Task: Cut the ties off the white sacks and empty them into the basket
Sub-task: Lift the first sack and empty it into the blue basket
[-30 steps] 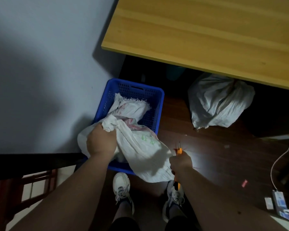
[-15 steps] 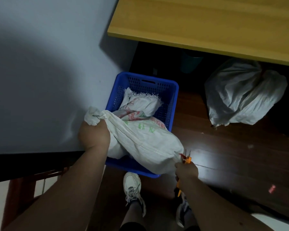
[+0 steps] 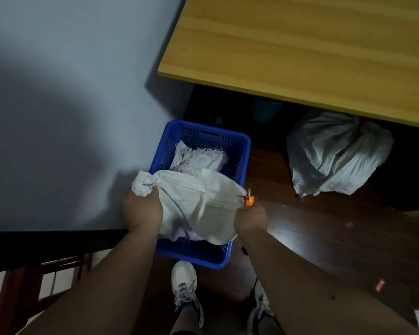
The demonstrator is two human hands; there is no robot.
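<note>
A white sack [image 3: 198, 201] hangs over the near half of the blue basket [image 3: 237, 141]. My left hand [image 3: 142, 209] grips its tied neck at the left, where a thin tie wraps the bunched cloth. My right hand [image 3: 250, 217] pinches the sack's right corner and also holds orange-handled cutters [image 3: 248, 199], their tips pointing up. Another white sack [image 3: 198, 159] with a frayed edge and red print lies inside the basket. A third, tied white sack [image 3: 334, 153] sits on the floor under the table.
The basket stands against a pale wall [image 3: 70, 117] on dark wood floor [image 3: 336, 238]. A yellow wooden table [image 3: 312, 49] overhangs at the upper right. My white shoes [image 3: 184, 284] stand just in front of the basket. A cable and small scraps lie at the right.
The sack has been drawn up and spread wider between my hands. My right hand with the cutters has risen to the sack's right corner. The view has shifted.
</note>
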